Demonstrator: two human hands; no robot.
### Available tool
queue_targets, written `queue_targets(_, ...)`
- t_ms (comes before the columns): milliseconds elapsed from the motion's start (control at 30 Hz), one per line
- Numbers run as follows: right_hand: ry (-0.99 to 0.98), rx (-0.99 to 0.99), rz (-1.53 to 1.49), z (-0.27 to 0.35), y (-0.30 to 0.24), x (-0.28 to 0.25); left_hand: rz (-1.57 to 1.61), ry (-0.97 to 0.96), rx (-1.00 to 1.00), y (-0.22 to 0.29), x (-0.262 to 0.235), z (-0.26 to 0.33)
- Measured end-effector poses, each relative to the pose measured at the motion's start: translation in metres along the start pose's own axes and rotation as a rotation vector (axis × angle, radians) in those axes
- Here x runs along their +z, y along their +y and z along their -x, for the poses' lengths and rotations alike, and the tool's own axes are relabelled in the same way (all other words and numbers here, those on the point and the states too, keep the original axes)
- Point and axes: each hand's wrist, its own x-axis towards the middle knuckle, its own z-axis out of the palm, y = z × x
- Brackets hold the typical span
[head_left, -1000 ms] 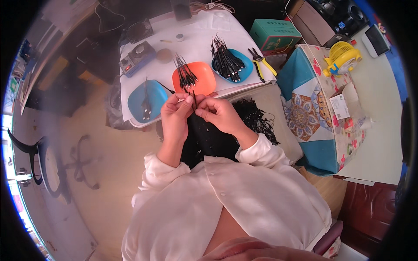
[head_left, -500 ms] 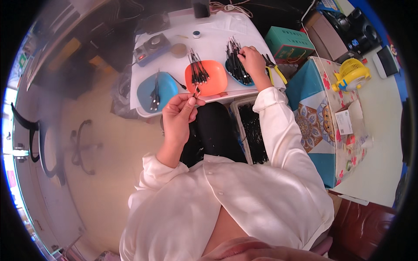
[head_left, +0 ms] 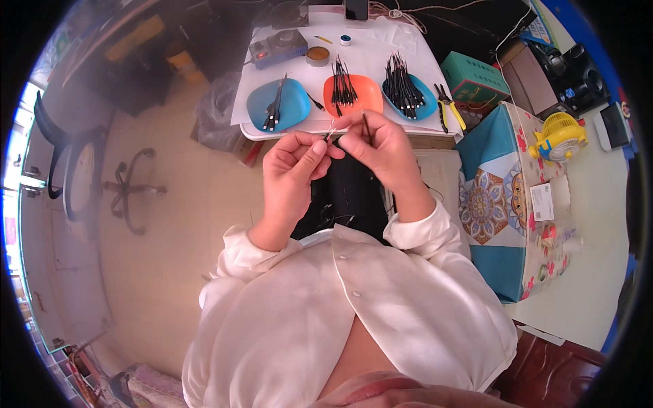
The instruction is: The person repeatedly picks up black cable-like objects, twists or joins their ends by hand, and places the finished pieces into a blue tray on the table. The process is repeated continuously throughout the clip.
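Over my lap, just in front of the table edge, my hands meet. My left hand (head_left: 294, 173) is closed in a pinch on a cable with thin stripped wire ends (head_left: 329, 133). Beside it, my right hand (head_left: 384, 153) is closed round a short black cable (head_left: 366, 127), its fingertips close to those wires; most of it is hidden by the fingers. Beyond lie an orange plate (head_left: 368, 88) and a blue plate (head_left: 430, 107), each with a bunch of short black cables with metal plugs. Another blue plate (head_left: 258, 102) at left holds several more.
A soldering station box (head_left: 277, 49), a round tin (head_left: 317, 56) and a small spool (head_left: 345, 41) stand farther back on the white table (head_left: 381, 41). Black-and-yellow pliers (head_left: 449, 112) lie at its right. A yellow fan (head_left: 559, 138) and a green box (head_left: 474, 76) are farther right.
My right hand has come from the right blue plate to my left hand, bringing a black cable. The view has shifted, so the table appears farther right and higher.
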Motion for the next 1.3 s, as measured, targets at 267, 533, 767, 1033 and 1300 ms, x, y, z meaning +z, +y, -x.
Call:
queue_targets(267,0.053,-0.112,0.012,0.030,-0.014,0.038,-0.024,-0.038,0.012,0.008,0.000,0.042)
queue_targets(533,-0.011,-0.095,-0.180,0.045,0.009,0.042,0.156,-0.118,-0.120,0.006,-0.014,0.062)
queue_targets(767,-0.110,0.011,-0.385,0.047,0.005,0.041,0.267,-0.179,-0.183,0.008,-0.018,0.065)
queue_targets(1033,-0.066,-0.020,-0.262,0.044,0.005,0.046,0.245,-0.173,-0.160,0.004,-0.024,0.066)
queue_targets(1300,-0.101,0.164,-0.548,0.045,0.015,0.043,0.200,-0.208,-0.037,-0.007,-0.024,0.062)
